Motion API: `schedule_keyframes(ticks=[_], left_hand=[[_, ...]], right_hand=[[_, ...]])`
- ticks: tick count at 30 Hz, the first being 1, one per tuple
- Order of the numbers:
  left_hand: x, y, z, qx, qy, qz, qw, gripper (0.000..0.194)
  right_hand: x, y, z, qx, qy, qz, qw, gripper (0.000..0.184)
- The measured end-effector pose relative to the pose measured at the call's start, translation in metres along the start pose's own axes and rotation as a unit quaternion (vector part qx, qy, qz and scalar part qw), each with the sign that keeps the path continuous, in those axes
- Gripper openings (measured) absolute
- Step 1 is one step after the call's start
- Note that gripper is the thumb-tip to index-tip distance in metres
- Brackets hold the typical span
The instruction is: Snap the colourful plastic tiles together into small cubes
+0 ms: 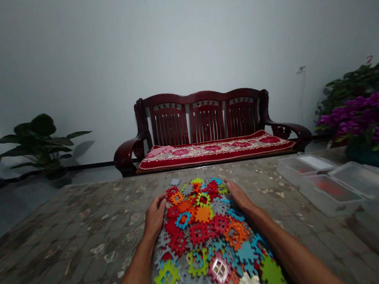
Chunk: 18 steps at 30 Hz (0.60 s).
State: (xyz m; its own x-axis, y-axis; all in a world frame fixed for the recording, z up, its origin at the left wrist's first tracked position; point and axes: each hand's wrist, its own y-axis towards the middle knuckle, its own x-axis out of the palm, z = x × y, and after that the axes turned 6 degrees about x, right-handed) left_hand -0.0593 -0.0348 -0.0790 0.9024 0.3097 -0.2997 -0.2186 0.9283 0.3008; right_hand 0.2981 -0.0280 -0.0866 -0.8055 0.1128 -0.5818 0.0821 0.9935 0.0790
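Pieces: a toothed, multicoloured pile (203, 214) on the table (66, 225), between both hands.
Left hand (155, 214): loosely open beside it.
Right hand (239, 194): fingers outstretched alongside.
Risk: inward pressure could make loose upper pieces slide.
Unclear: lower layers hidden, near edge cropped; dim fingertips, perhaps touching pieces.

We're in a home, a living room by the looks: 1 carved wooden bench (207, 118) with a floral runner (213, 151) (red, lace-edged), potted plant (42, 142), purple flowers (368, 118).
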Motion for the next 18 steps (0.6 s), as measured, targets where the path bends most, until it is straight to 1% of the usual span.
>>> schedule_keyframes(ticks=[2, 4, 6, 8, 11, 13, 15, 18], left_hand=[[0.0, 0.0, 0.0, 0.001, 0.004, -0.006, 1.0, 0.043], [0.001, 0.001, -0.001, 0.002, 0.011, -0.007, 1.0, 0.042], [0.001, 0.001, -0.001, 0.004, 0.014, -0.006, 1.0, 0.041], [0.002, 0.001, -0.002, 0.003, 0.013, -0.006, 1.0, 0.041], [0.002, 0.001, -0.002, 0.0, 0.011, -0.004, 1.0, 0.041], [0.002, 0.0, -0.002, 0.002, 0.012, -0.004, 1.0, 0.041], [0.001, 0.0, -0.002, 0.004, 0.013, -0.007, 1.0, 0.042], [0.001, 0.0, -0.002, 0.001, 0.011, -0.01, 1.0, 0.043]], right_hand=[[-0.014, -0.015, 0.011, 0.004, 0.035, 0.017, 0.999, 0.083], [-0.027, -0.037, 0.023, 0.013, 0.049, 0.027, 0.998, 0.081], [-0.037, -0.065, 0.035, 0.024, 0.031, 0.039, 0.998, 0.076], [-0.041, -0.094, 0.042, 0.031, 0.004, 0.044, 0.999, 0.071], [-0.034, -0.131, 0.045, 0.043, -0.033, 0.04, 0.998, 0.068], [-0.025, -0.146, 0.042, 0.046, -0.059, 0.037, 0.997, 0.069], [-0.017, -0.151, 0.037, 0.04, -0.083, 0.036, 0.995, 0.07], [-0.011, -0.14, 0.026, 0.016, -0.111, 0.032, 0.993, 0.07]])
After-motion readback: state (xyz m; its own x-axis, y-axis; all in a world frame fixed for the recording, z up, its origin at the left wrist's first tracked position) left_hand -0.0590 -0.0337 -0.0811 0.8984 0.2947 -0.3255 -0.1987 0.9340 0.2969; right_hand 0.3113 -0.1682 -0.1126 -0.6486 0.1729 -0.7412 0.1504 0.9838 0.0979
